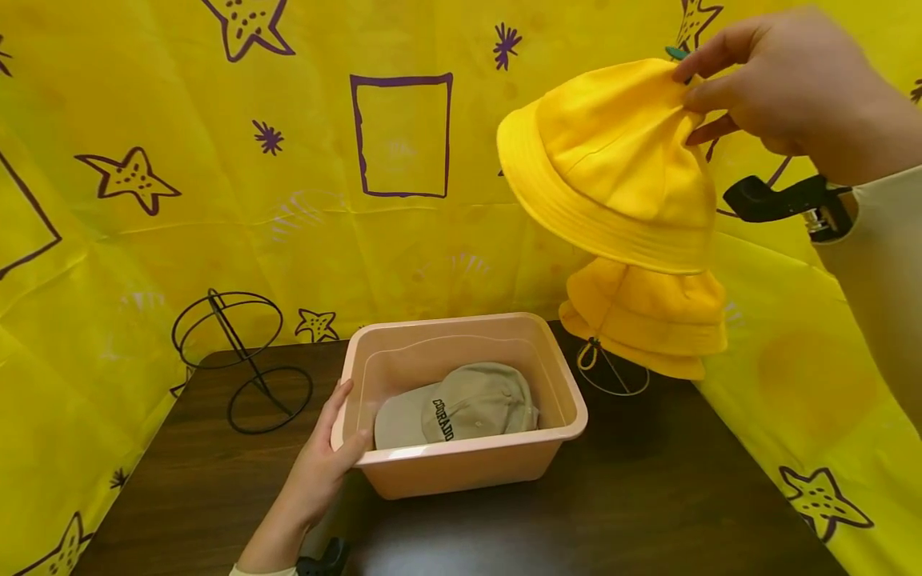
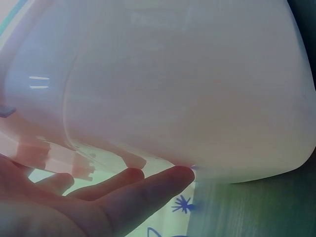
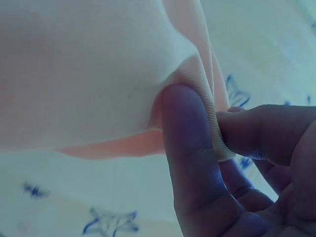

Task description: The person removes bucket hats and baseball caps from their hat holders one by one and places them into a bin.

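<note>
The upper brimmed cloth hat is yellow, the rectangular plastic tub peach, the billed cloth cap dark-lettered beige.

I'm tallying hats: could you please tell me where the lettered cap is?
In the head view, the lettered cap lies inside the pink bin, right of the left hand.

Your head view looks forward and down from the tub's near side. Your left-wrist view, from the tub's near left, faces its wall close up; both show the tub and your left hand. Your right-wrist view, above and right of the tub, closely faces the yellow hat; that hat and your right hand also appear in the head view.
</note>
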Demonstrator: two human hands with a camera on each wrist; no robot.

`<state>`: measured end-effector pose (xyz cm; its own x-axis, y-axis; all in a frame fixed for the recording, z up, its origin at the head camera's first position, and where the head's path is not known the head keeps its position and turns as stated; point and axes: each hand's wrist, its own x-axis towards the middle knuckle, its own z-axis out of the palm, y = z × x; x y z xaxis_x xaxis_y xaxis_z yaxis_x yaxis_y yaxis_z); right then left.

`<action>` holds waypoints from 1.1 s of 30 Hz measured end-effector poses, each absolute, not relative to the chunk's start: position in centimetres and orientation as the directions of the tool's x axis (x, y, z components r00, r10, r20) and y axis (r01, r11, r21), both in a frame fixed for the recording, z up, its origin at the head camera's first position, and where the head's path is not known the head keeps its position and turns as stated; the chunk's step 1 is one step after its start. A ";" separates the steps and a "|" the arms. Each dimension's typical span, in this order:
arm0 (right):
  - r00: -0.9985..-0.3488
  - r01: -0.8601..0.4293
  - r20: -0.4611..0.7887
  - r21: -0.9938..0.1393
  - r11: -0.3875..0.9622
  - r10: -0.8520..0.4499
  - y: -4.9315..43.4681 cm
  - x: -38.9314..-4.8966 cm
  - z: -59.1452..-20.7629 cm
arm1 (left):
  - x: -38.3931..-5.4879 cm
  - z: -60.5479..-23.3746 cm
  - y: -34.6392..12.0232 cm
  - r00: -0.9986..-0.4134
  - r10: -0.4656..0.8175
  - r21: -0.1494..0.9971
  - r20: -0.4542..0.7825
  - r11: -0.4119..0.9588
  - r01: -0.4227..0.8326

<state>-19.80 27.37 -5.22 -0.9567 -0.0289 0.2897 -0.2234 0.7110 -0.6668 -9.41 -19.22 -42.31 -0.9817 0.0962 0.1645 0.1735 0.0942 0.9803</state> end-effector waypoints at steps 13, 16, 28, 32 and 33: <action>-0.929 -0.367 0.332 -0.778 0.510 -0.163 19.1 -18.2 -5.1 | -9.3 -42.5 -19.5 -0.983 0.095 0.980 0.157 0.107 0.167; -0.913 -0.407 0.353 -0.765 0.499 -0.205 16.8 -18.1 -6.2 | -9.3 -42.5 -19.4 -0.985 0.094 0.981 0.147 0.110 0.157; -0.878 -0.464 0.349 -0.789 0.402 -0.327 12.6 -18.8 -13.1 | -9.3 -42.3 -19.3 -0.988 0.088 0.979 0.131 0.149 0.143; -0.873 -0.461 0.331 -0.798 0.388 -0.357 12.4 -19.1 -15.9 | -9.2 -42.3 -19.3 -0.986 0.089 0.972 0.139 0.181 0.153; -0.871 -0.463 0.329 -0.798 0.386 -0.364 12.3 -19.2 -16.5 | -9.2 -42.3 -19.3 -0.986 0.088 0.970 0.141 0.185 0.156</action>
